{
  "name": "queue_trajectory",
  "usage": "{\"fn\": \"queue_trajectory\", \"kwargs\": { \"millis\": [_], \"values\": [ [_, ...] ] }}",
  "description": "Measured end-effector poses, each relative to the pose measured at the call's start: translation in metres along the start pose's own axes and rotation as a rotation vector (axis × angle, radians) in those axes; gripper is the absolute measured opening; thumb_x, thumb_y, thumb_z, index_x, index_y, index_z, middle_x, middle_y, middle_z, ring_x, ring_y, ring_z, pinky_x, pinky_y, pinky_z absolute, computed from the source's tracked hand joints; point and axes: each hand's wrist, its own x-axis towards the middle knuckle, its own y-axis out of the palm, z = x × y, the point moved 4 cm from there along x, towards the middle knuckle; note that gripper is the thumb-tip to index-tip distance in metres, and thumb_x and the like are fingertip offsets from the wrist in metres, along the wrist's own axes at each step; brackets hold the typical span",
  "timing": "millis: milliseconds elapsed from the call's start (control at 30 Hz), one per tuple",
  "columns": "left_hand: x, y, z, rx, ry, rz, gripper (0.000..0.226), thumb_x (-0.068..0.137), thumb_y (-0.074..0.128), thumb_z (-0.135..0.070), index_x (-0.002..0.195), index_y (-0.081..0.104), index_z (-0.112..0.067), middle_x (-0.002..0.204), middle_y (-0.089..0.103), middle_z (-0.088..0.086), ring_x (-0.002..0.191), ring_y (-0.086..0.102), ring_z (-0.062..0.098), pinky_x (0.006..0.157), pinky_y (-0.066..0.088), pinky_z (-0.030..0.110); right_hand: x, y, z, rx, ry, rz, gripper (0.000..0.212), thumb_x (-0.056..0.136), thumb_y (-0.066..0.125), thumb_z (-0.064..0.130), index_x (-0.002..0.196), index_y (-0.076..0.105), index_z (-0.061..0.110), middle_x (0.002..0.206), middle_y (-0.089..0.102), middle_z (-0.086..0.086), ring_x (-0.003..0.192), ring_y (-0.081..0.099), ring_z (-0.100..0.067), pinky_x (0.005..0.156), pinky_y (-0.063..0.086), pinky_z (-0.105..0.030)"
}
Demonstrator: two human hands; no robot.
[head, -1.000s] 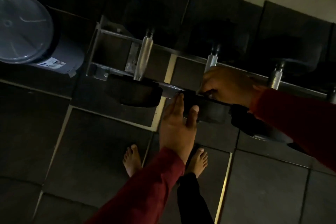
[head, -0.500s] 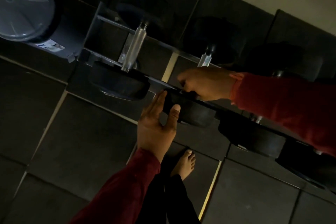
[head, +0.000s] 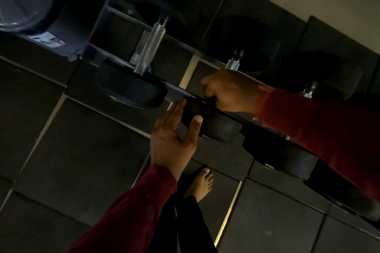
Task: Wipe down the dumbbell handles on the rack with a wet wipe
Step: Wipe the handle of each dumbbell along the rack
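The scene is dim. Several black-headed dumbbells lie across the metal rack (head: pixel 127 14). My right hand (head: pixel 230 90) grips the second dumbbell's handle (head: pixel 233 64), fingers curled over it, so only the handle's far end shows. No wipe is visible under that hand. My left hand (head: pixel 170 139) rests with straight fingers and thumb against that dumbbell's near head (head: pixel 218 125). The first dumbbell's knurled chrome handle (head: pixel 151 45) is bare, to the left. A third handle (head: pixel 308 92) peeks out beyond my right sleeve.
A dark round bin with a clear liner (head: pixel 26 0) stands left of the rack. The floor is dark rubber tiles with pale seams. My bare foot (head: pixel 200 183) stands just below the rack's front. A light wall runs behind the rack at top right.
The view has swung and tilted, shifting the rack to the right. Both hands stay on the same dumbbell, the right still round its handle and the left against its near head.
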Motion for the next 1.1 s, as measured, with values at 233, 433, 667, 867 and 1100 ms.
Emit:
{"fn": "queue_trajectory", "kwargs": {
  "millis": [233,433,667,867,1100],
  "values": [
    [-0.001,0.002,0.002,-0.025,-0.013,-0.024,0.057,0.088,0.064,-0.048,0.141,0.053,-0.028,0.136,0.05,-0.019,0.125,0.045,-0.004,0.101,0.042,0.022,0.04,0.003,0.004,-0.144,0.177,0.236,0.025,0.086,0.063,0.015,0.062,0.06,0.018,0.062,0.06,-0.001,0.055,0.06,-0.015,0.046,0.043,-0.023],
    [0.0,0.001,0.001,-0.008,0.023,-0.023,0.056,0.089,0.063,-0.047,0.14,0.054,-0.025,0.136,0.052,-0.017,0.122,0.047,-0.005,0.098,0.04,0.013,0.004,-0.004,0.001,0.047,0.097,0.038,0.015,0.085,0.065,0.023,0.075,0.072,0.015,0.076,0.059,0.003,0.074,0.061,-0.018,0.067,0.05,-0.034],
    [0.002,0.0,0.004,0.005,0.011,0.005,0.061,0.088,0.06,-0.055,0.141,0.052,-0.027,0.138,0.051,-0.014,0.125,0.044,-0.006,0.097,0.036,0.009,-0.063,0.023,-0.004,0.62,0.729,-0.249,0.008,0.084,0.076,0.03,0.089,0.079,0.035,0.095,0.071,0.014,0.085,0.063,-0.004,0.073,0.054,-0.025],
    [0.002,-0.001,0.001,0.0,-0.016,0.019,0.063,0.086,0.057,-0.059,0.141,0.053,-0.028,0.137,0.052,-0.014,0.121,0.044,-0.011,0.095,0.034,0.005,-0.055,0.042,-0.023,0.527,0.99,-0.144,0.025,0.075,0.078,0.048,0.089,0.078,0.028,0.094,0.074,0.003,0.085,0.069,-0.02,0.076,0.061,-0.035],
    [0.001,0.002,0.001,-0.031,-0.045,0.028,0.067,0.084,0.054,-0.063,0.142,0.051,-0.029,0.143,0.051,-0.008,0.13,0.044,0.0,0.106,0.046,0.032,-0.047,0.045,-0.025,0.527,0.934,-0.026,0.024,0.09,0.061,0.032,0.105,0.077,0.023,0.116,0.072,-0.005,0.109,0.065,-0.025,0.096,0.052,-0.034]
  ]
}}
